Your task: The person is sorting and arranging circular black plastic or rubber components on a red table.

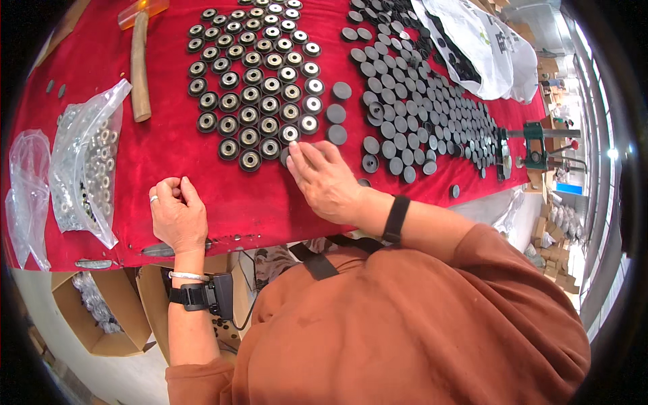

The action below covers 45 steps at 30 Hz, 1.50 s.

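My right hand reaches in from the right, fingers close together, with the fingertips on a dark round disc at the near edge of a block of black rings. That disc is mostly covered by the fingers. Each ring in the block, such as this black ring with a metal centre, lies flat with its holed metal face up. To the left, my left hand hovers near the table's front edge, fingers curled in; whatever they may hold is hidden. Three plain black discs lie in a column just beyond my right hand.
Many loose black caps spread over the red cloth at right. A green metal press stands at the right end. A wooden-handled mallet and a clear bag of small metal rings lie left; a white bag lies far right.
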Available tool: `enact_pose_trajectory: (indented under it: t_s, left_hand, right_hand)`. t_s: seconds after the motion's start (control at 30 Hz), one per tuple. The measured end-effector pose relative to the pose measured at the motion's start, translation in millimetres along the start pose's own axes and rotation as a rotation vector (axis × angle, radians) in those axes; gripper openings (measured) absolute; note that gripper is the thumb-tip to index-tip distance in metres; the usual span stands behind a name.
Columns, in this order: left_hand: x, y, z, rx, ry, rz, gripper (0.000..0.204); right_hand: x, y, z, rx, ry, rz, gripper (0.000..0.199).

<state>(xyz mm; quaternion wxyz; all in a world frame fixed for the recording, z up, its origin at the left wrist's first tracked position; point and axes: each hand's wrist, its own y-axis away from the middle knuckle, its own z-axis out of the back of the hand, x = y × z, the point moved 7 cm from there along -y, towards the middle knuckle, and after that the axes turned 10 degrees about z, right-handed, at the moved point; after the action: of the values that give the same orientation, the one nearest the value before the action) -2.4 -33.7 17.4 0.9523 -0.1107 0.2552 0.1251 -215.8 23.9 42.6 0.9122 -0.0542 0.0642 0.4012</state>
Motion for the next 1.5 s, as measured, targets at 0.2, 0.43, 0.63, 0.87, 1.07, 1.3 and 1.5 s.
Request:
enact_pose_trajectory:
  t_s: [0.2,0.43,0.63,0.87,1.07,1.3,1.5]
  left_hand:
    - [4,-1,-3,0.02,0.023,-0.007,0.015]
    - [0,-2,2,0.01,0.006,-0.012,0.015]
    - [-4,-2,1,-0.049,-0.016,-0.058,0.013]
    - [-1,0,-4,-0.021,-0.069,-0.013,0.014]
    - [-1,-1,-2,-0.026,-0.085,-0.009,0.013]
    - [-2,-1,-1,-0.051,-0.049,-0.025,0.012]
    - [-1,-1,-2,-0.029,-0.063,-0.001,0.012]
  right_hand:
    - [-3,-6,8,0.088,0.039,0.007,0.043]
    - [-71,102,28,-0.153,-0.341,-0.683,0.025]
    - [-71,133,2,-0.153,-0.367,-0.986,0.029]
    - [-83,121,-9,-0.162,-0.868,-1.062,0.029]
    - [-101,43,9,-0.429,-0.787,-0.691,0.019]
    - [-84,10,-3,-0.243,-0.107,-0.315,0.025]
    - [-69,8,-6,-0.13,-0.11,-0.186,0.032]
